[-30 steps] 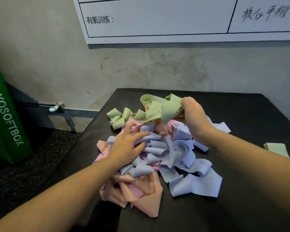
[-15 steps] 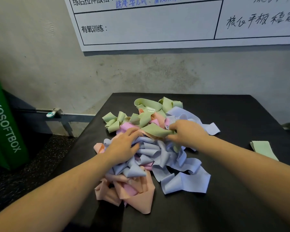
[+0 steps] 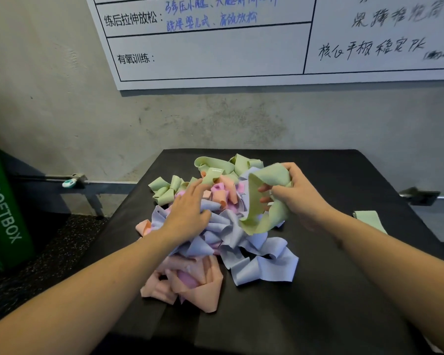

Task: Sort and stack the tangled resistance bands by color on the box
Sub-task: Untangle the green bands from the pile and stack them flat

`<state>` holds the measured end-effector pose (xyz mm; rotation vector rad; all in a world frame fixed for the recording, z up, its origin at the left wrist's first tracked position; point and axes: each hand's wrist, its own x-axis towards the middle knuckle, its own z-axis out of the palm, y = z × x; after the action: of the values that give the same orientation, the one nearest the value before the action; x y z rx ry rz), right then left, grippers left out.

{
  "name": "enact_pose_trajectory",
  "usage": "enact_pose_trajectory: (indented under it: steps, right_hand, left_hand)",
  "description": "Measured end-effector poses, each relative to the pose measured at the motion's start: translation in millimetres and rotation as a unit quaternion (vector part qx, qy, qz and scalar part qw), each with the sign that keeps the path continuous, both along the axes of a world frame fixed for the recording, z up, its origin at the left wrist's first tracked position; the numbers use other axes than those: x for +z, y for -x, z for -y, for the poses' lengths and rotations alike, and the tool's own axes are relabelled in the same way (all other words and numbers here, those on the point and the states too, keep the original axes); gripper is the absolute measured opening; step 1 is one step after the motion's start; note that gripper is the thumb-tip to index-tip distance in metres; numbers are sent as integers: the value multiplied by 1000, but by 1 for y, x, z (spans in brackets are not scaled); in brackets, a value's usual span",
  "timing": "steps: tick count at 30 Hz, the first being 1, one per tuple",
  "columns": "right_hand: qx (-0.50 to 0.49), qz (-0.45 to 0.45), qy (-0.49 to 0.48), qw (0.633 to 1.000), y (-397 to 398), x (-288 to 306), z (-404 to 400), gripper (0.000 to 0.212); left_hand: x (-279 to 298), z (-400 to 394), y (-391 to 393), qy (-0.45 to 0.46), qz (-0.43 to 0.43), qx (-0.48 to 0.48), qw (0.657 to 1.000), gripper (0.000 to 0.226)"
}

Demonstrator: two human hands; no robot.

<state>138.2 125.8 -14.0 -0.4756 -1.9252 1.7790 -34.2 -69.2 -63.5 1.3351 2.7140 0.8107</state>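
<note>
Now the right grip [image 3: 296,196] has closed around a green band [image 3: 264,201] and lifted it off the tangled pile [image 3: 215,226]; half a second ago that same hand lay low on the heap with the green strip flat beneath it. The band curls from the top of the fist down in a wide loop that hangs just left of and below the knuckles, its lower end still touching the lilac bands [image 3: 256,262] under it. The left grip [image 3: 190,208] is wide, fingers straight and spread, pressing flat on the middle of the pile, much where it sat before, though the fingertips now reach further up toward the pink bands [image 3: 219,192]. Beyond the left fingertips more green bands [image 3: 164,188] stay knotted at the pile's far edge. Toward the person from the left wrist lies a bunch of peach bands [image 3: 190,285], unmoved. Off to the right of the right forearm, well apart from the heap, a single folded green strip [image 3: 368,219] rests on the black box [image 3: 331,303]. The view has tipped upward since the earlier frame, so more of the whiteboard [image 3: 241,47] on the wall shows. A green soft box [image 3: 3,206] stands on the floor far to the left of the left arm.
</note>
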Motion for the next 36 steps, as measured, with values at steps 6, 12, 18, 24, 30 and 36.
enact_pose_trajectory:
  steps: [6,12,18,24,30,36]
  right_hand:
    - [51,65,-60,995,-46,39,18,37]
    - [153,72,-16,985,-97,69,33,37]
    - [95,167,-150,970,-147,72,33,50]
    - [117,247,-231,934,-193,67,32,46]
    - [89,165,-179,966,-224,60,37,14]
    - [47,-4,-12,999,-237,66,62,18]
  left_hand:
    - [44,-8,-70,-201,235,-98,946,52]
    - [76,-15,-134,-197,276,-181,923,43]
    - [92,0,-176,-212,428,-167,862,25]
    - [108,18,-195,-203,543,-146,802,33]
    - [116,28,-202,-276,563,-104,772,44]
    - [107,40,-221,-178,466,-81,863,38]
